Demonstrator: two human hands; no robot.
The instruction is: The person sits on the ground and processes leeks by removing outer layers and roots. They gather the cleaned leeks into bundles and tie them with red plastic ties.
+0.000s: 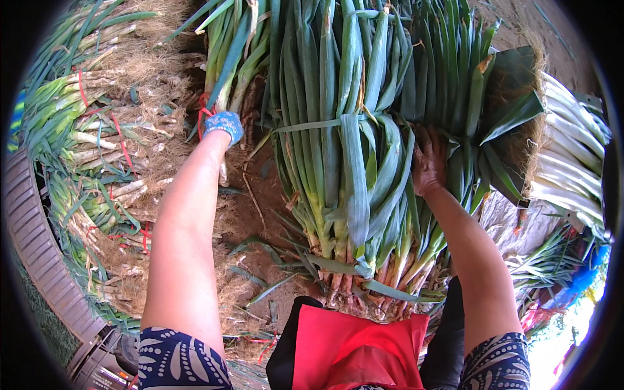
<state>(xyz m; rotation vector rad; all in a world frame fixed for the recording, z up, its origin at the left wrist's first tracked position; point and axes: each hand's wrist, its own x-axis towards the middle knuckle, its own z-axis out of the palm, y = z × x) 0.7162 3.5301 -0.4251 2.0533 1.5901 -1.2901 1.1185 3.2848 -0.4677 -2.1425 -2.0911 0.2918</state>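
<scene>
My left hand (224, 127), in a blue patterned glove, is closed around the lower stalks of a small bunch of green onions (239, 58). A red tie (204, 109) shows just beside the glove. Directly before me stands a large bundle of long green onions (331, 161), leaves upward and roots down near my knees. A green leaf band (317, 126) crosses its middle. My bare right hand (429, 163) rests against the leaves on the bundle's right side. Its fingertips are partly hidden among dark green leaves (438, 73), so whether they grip is unclear.
Bunches of green onions with hairy roots and red ties (97, 146) are heaped at left, beside a ribbed metal edge (44, 258). White-stalked onions (570, 151) lie at right behind a dark panel (512, 117). A red apron (356, 341) covers my lap. Bare soil (263, 195) shows between the heaps.
</scene>
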